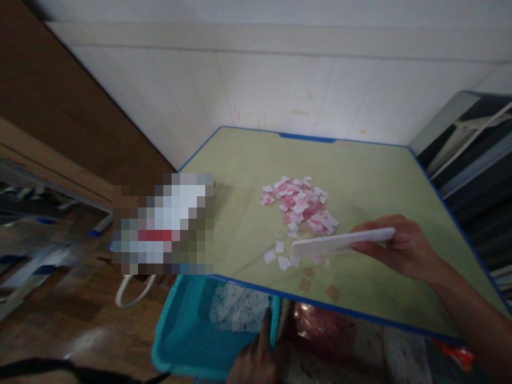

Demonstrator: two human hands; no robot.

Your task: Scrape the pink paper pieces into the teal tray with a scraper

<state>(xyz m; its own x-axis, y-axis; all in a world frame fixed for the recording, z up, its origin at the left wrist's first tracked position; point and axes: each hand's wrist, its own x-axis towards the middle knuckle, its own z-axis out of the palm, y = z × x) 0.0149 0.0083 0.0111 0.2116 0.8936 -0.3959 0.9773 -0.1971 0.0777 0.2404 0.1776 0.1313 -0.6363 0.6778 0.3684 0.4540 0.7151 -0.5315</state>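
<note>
My right hand [404, 248] pinches one end of a thin white flat piece [340, 241], held edge-on just above the table. Its exact kind does not show. Beyond it lies a loose heap of small pink and white squares [298, 200], which look like paper. Several white squares [279, 247] lie scattered nearer the front edge. My left hand [258, 354] grips the right rim of a teal plastic bin [180, 325], one finger over the inner side. Inside the bin is a pile of small white pieces [240, 306]. Part of the left hand is cut off by the frame.
The yellow-green table [240, 154] has a blue edge and stands against a white wall [276, 80]. A blurred-out object covers its left side. Below the front edge sits a clear bag of reddish contents [316, 322]. Folded grey furniture [476, 144] leans at right.
</note>
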